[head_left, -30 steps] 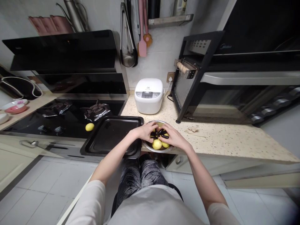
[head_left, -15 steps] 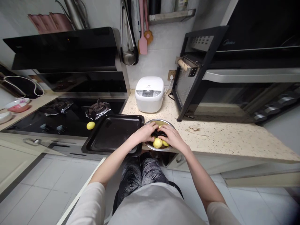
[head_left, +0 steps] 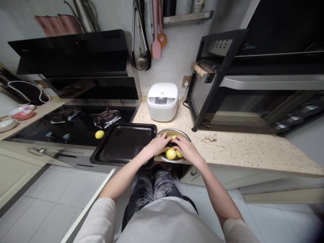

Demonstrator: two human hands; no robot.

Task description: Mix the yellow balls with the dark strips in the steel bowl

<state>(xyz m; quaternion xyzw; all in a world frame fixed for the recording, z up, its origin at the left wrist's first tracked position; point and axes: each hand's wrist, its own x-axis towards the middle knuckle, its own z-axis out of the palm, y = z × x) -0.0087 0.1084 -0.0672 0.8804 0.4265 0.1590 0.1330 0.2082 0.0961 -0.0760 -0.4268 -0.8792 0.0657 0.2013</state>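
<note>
A round metal bowl [head_left: 187,135] holding several yellow lemons [head_left: 171,154] sits at the front edge of the counter. Over it, both of my hands bend inward with curled fingers. Between the fingertips is a small glossy black object [head_left: 171,144], mostly covered, so its kind is unclear. My left hand [head_left: 160,143] grips it from the left side, and my right hand [head_left: 184,147] from the right. To the left of the bowl lies a black baking tray [head_left: 124,143], its right edge under my left forearm. One more lemon [head_left: 99,134] rests on the stove beside the tray.
Behind the bowl stands a white rice cooker [head_left: 162,103]. A black rack with an oven [head_left: 243,104] occupies the right back of the counter. The gas stove [head_left: 76,128] is at left. Scraps [head_left: 209,138] lie right of the bowl, and an open drawer [head_left: 88,206] juts out below.
The view has shifted slightly. My fingers have moved a little around the black object, and less of it shows now. The bowl and tray stay in place.
</note>
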